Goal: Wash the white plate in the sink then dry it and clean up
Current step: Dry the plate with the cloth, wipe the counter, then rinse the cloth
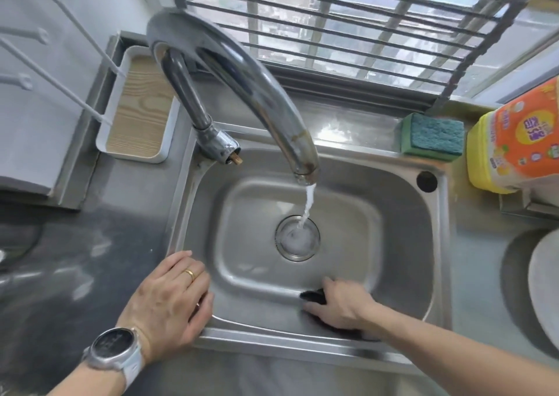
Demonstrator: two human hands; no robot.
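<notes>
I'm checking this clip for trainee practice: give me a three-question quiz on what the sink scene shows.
1. True or false: water runs from the faucet into the drain.
2. Where is the white plate? A) in the sink B) on the counter to its right C) in the wooden tray
3. What does the right hand press against the basin wall?

Key: 1 true; 2 B; 3 a dark cloth or scrubber, while the left hand rests on the sink's front rim.

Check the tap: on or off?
On. A white stream of water runs from the faucet spout straight into the sink drain.
</notes>
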